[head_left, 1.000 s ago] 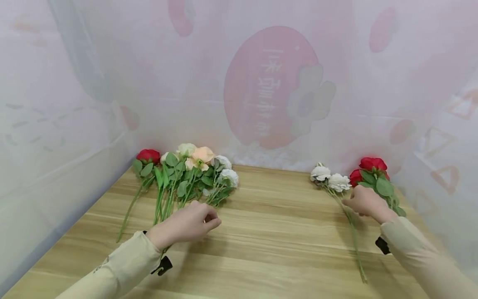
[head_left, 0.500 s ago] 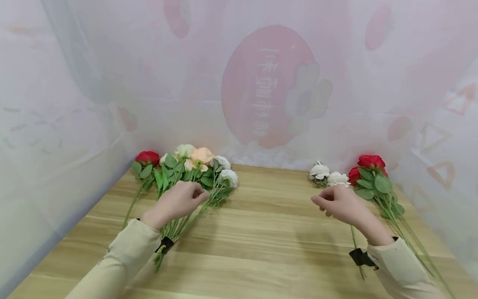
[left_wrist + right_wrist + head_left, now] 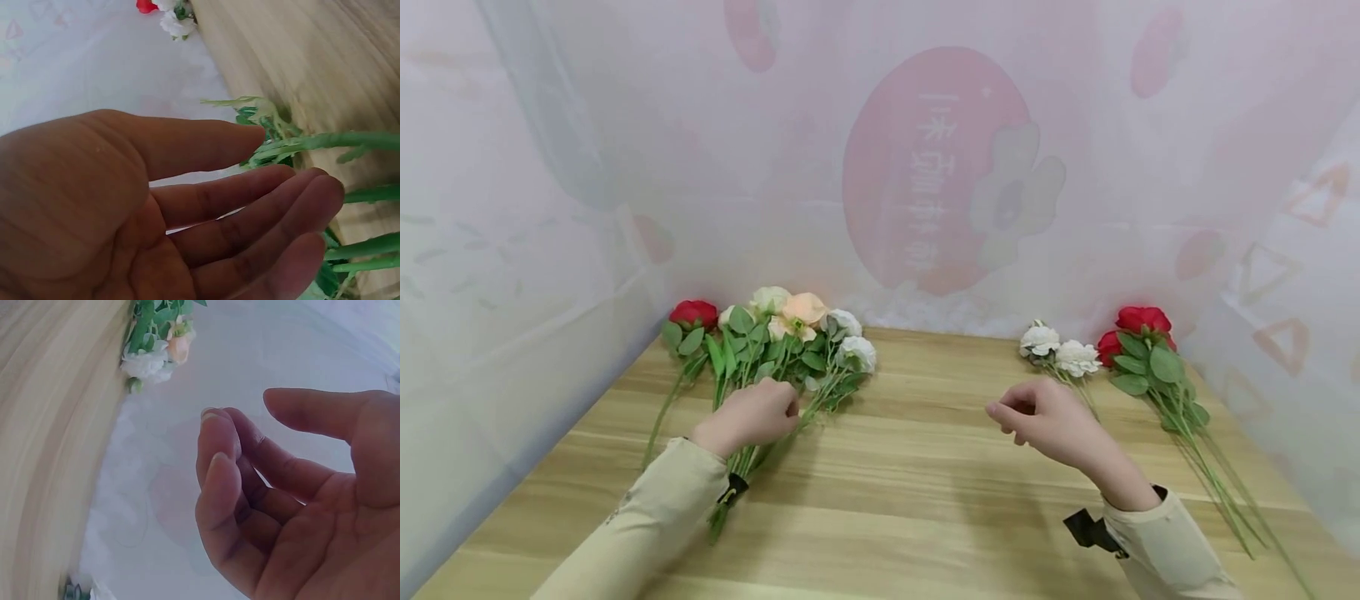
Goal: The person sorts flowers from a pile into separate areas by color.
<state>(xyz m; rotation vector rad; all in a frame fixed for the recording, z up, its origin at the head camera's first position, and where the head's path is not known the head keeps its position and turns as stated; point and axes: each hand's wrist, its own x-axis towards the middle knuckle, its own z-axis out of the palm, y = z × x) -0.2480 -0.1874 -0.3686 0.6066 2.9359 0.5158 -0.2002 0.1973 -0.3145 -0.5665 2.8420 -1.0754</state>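
My left hand (image 3: pixel 752 415) is over the green stems of the left bunch of artificial flowers. In the left wrist view its fingers (image 3: pixel 250 219) are nearly straight, with a gap to the thumb; the fingertips overlap the green stems (image 3: pixel 350 141) and nothing is gripped. That bunch has a peach flower (image 3: pixel 805 308), a cream flower (image 3: pixel 770 300) and white flowers (image 3: pixel 855 354). To the right, my right hand (image 3: pixel 1048 421) hovers over the wood, loosely bent and holding nothing. Beyond it lie white flowers (image 3: pixel 1078 358), their stems partly hidden by the hand.
Red roses (image 3: pixel 1144 321) with long stems lie on the right of the wooden table (image 3: pixel 910 517). At the far left is a single red rose (image 3: pixel 694 313). A printed pale cloth (image 3: pixel 760 167) closes off the back and both sides.
My right hand has come away from the flowers on the right and moved left toward the middle. My left hand has shifted slightly left, back over the stems.
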